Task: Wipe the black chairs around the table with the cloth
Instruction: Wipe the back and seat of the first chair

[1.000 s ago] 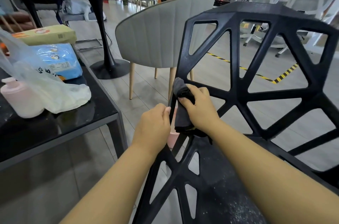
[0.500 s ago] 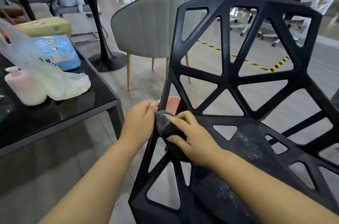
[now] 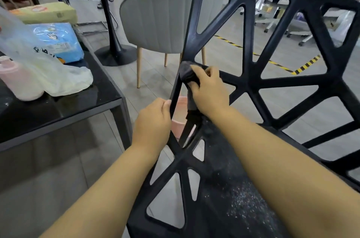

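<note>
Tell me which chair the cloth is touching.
The black lattice chair; the right hand holds the cloth against its frame. The grey upholstered chair behind stands untouched.

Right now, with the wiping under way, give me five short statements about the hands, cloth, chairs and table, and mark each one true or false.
1. The right hand holds a dark cloth against the black chair. True.
2. The left hand hangs free. False: it grips the chair's side strut.
3. Pale specks dot the seat. True.
4. The blue packet lies on that seat. False: it lies on the table.
5. A grey chair stands beyond the black one. True.
</note>
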`<state>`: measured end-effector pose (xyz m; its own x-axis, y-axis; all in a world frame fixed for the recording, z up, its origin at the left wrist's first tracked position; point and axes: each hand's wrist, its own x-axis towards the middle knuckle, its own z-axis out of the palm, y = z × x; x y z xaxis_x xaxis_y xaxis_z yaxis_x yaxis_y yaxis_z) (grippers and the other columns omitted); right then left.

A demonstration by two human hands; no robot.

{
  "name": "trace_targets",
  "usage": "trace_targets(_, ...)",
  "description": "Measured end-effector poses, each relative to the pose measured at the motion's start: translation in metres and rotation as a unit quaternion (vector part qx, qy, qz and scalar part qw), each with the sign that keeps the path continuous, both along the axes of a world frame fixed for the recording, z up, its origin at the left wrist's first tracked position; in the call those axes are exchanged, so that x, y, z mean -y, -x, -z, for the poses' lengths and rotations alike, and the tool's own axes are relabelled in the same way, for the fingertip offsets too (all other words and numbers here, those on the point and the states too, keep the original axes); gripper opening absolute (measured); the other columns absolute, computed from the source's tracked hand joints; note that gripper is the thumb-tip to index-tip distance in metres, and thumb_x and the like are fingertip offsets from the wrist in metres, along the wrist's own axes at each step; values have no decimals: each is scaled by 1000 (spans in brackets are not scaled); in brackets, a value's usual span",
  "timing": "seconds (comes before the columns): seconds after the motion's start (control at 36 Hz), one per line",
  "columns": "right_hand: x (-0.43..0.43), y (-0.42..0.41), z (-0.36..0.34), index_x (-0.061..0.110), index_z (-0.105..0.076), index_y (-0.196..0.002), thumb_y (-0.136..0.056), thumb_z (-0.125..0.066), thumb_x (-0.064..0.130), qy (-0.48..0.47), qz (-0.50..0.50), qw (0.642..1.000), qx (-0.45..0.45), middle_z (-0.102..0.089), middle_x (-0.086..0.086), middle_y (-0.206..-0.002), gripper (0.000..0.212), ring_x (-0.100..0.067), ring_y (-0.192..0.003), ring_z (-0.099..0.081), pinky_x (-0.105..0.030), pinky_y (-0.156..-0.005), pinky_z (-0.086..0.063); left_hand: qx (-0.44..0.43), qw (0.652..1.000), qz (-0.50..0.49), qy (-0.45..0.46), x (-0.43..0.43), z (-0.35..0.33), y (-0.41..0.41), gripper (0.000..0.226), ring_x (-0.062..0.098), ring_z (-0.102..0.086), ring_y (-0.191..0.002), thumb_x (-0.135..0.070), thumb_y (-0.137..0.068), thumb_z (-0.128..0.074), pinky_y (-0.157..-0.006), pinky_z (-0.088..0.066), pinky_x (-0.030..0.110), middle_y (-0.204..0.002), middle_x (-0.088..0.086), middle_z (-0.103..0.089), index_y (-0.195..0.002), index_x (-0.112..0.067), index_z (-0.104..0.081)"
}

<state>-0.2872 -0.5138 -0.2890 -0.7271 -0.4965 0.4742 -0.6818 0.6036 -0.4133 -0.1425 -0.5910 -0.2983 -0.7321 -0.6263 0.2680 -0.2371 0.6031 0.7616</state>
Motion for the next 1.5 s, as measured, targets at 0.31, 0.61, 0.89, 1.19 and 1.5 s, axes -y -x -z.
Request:
trace_targets(0.31, -63, 7, 66, 28, -46, -136, -95, -42, 26, -239, 46, 967, 73, -40, -12, -117, 40, -37, -94, -53, -37, -72, -41, 14, 999, -20, 33, -1, 1, 1, 35, 10, -43, -58, -32, -101, -34, -49, -29, 24, -63, -2, -48, -71, -16, -47)
trace_targets(0.61, -65, 10, 65, 33, -51, -130, -96, -44, 31, -219, 78, 956, 181, -41, -7, -118, 35, -34, -99, -54, -37, -75, -41, -2, 998, -35, 45, -3, 4, 4, 35, 10, -43, -57, -30, -100, -37, -49, -28, 25, -60, -3, -47, -68, -18, -45)
trace_targets(0.89, -58, -7, 68, 28, -56, -121, -93, -47, 34, -271, -7, 941, 200, -39, 0, -102, 30, -28, -94, -52, -33, -74, -39, -16, 997, -38, 68, 1, 9, 8, 32, 7, -42, -56, -27, -100, -39, -49, -27, 19, -60, -7, -45, -71, -16, -48)
trace_targets(1.19, -80, -74, 62, 37, -57, -121, -91, -50, 42, -224, -101, 939, 242, -45, 5, -103, 31, -23, -103, -55, -38, -86, -46, 1, 998, -30, 51, -3, 8, 6, 29, 5, -43, -62, -27, -101, -34, -53, -29, 17, -71, -3, -50, -82, -14, -51)
trace_targets(1.5, -49, -49, 68, 22, -57, -120, -94, -45, 38, -187, 100, 944, 254, -45, -7, -121, 32, -34, -104, -54, -37, -78, -40, -12, 999, -7, 51, 2, 10, 9, 31, 10, -44, -62, -27, -101, -34, -52, -33, 23, -68, -1, -50, -78, -13, -51)
